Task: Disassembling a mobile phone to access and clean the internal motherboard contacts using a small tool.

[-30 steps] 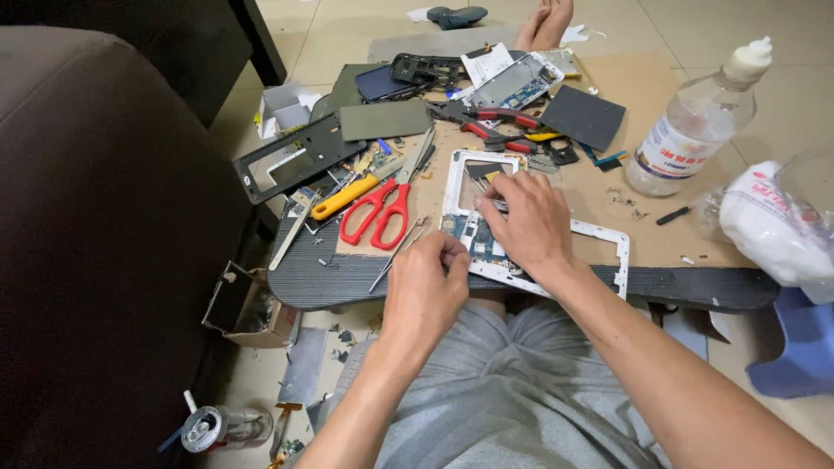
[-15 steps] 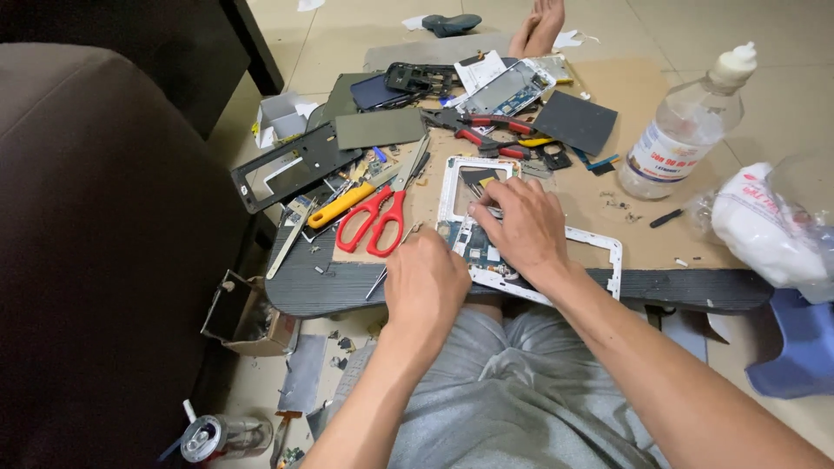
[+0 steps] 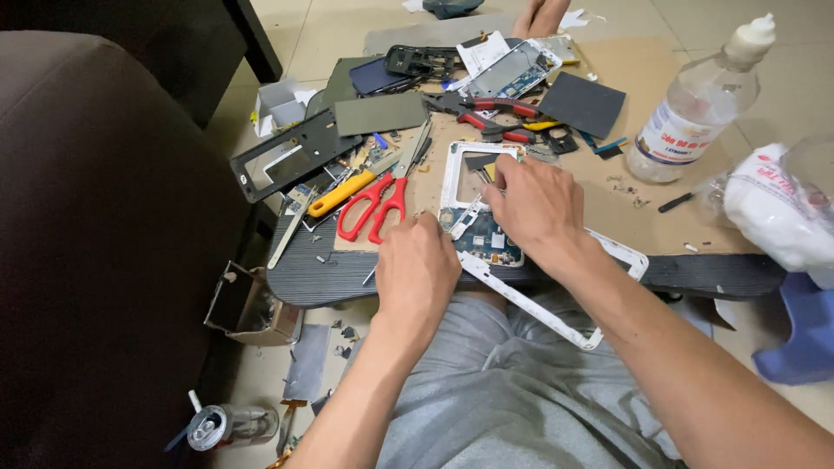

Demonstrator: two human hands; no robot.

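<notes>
I am partway through stripping a white phone frame (image 3: 473, 187), which lies flat on the brown board (image 3: 625, 217) across my lap. My right hand (image 3: 539, 208) is curled over the frame's right edge, fingertips pinching at something small inside it; what they grip is hidden from me. My left hand (image 3: 417, 269) is closed just left of the frame's lower end, beside the blue circuit board (image 3: 486, 239), and I cannot tell what it holds. A second white frame (image 3: 599, 295) hangs off the board's near edge below the first one. Next, I judge, comes a fine pry at the frame's inner parts. Left of the frame the red scissors (image 3: 373, 208) crowd close; right of it the board is open up to the clear bottle (image 3: 695, 104).
</notes>
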